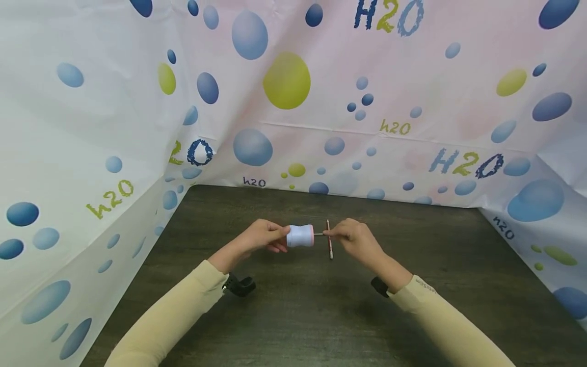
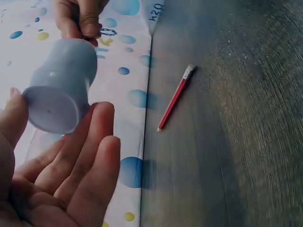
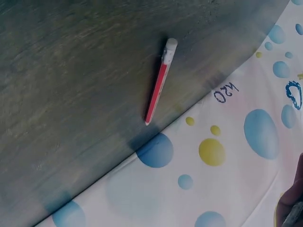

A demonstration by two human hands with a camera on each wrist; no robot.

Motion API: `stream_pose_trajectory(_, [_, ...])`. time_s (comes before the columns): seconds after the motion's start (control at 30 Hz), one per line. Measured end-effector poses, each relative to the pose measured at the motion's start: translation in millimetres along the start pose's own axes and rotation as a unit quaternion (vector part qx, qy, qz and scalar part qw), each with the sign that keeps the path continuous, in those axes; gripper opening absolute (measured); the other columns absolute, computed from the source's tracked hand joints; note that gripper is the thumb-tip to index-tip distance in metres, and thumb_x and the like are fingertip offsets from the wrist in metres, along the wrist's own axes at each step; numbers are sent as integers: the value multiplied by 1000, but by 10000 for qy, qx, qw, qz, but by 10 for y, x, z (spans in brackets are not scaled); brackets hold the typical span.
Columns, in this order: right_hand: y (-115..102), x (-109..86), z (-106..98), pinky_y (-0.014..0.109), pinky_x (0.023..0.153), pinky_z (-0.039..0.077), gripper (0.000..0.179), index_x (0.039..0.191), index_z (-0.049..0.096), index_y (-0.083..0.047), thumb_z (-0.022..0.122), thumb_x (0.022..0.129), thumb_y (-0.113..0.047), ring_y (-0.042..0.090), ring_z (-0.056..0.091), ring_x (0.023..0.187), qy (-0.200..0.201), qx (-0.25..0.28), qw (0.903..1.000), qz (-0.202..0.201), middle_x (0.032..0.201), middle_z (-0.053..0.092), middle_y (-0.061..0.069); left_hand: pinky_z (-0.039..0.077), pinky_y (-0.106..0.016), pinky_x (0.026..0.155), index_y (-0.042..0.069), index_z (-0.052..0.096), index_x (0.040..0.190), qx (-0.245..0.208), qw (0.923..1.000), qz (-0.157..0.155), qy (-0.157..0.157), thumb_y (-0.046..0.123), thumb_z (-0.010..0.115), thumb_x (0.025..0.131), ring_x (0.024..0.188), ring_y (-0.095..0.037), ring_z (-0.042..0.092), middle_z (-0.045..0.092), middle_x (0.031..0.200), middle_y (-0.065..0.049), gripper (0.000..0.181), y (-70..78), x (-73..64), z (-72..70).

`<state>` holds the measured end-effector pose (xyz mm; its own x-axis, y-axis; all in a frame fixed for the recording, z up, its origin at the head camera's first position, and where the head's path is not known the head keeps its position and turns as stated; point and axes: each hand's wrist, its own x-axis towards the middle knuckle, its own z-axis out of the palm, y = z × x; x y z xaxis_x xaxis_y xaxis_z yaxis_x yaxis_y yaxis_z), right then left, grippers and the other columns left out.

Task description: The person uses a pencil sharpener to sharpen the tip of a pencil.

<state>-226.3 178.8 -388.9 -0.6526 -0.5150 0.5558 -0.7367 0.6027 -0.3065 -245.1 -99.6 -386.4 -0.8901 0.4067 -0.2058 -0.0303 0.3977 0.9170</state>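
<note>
A light-blue, waisted cylinder (image 1: 300, 236) with a pink rim is held sideways above the table, its flat base facing the camera in the left wrist view. My left hand (image 1: 263, 237) grips the base end between thumb and fingers. From the pink end a thin metal rod (image 1: 318, 234) sticks out, and my right hand (image 1: 357, 239) pinches its far end with thumb and fingertips. Below lies a red pencil (image 3: 158, 87) with a white eraser end; in the head view the rod and right fingertips overlap it. Only an edge of the right hand shows in the right wrist view.
The dark wood-grain table (image 1: 293, 316) ends at the back against a white sheet (image 1: 321, 132) printed with blue and green bubbles and H2O lettering. The same sheet rises along the left and right sides. Dark straps (image 1: 239, 285) circle both wrists.
</note>
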Motion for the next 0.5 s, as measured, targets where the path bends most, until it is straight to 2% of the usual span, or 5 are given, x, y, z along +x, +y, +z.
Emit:
stream_pose_trajectory(0.17, [-19,6,21,27,64,53,29,99,78,-2,63,82,17,22,65,81,-203,19,9996,219,87,75,9,59,-47,91,-8,65,122,-50,9994,296,185,23,65,96,94,-25,74,72,112,-24,40,-15,0,17])
stream_pose_trajectory(0.27, [-28,8,0,26,64,52,28,99,78,-3,64,83,15,22,65,80,-301,42,9990,326,87,75,8,60,-43,88,-8,65,122,36,9979,572,316,17,69,93,97,-22,73,70,116,-24,38,-18,3,39])
stream_pose_trajectory(0.4, [-32,15,-56,24,63,53,24,101,78,-3,66,85,11,22,67,82,-638,304,9956,610,90,75,10,62,-34,79,-2,69,119,478,9923,928,671,15,76,86,96,-22,72,73,111,-20,38,-20,5,79])
stream_pose_trajectory(0.5, [-30,33,-109,21,60,50,21,103,77,-4,66,88,6,20,69,82,-1056,727,9852,1135,95,76,12,61,-31,76,2,71,119,833,9848,1241,881,17,81,82,95,-22,72,74,109,-17,41,-28,-4,113])
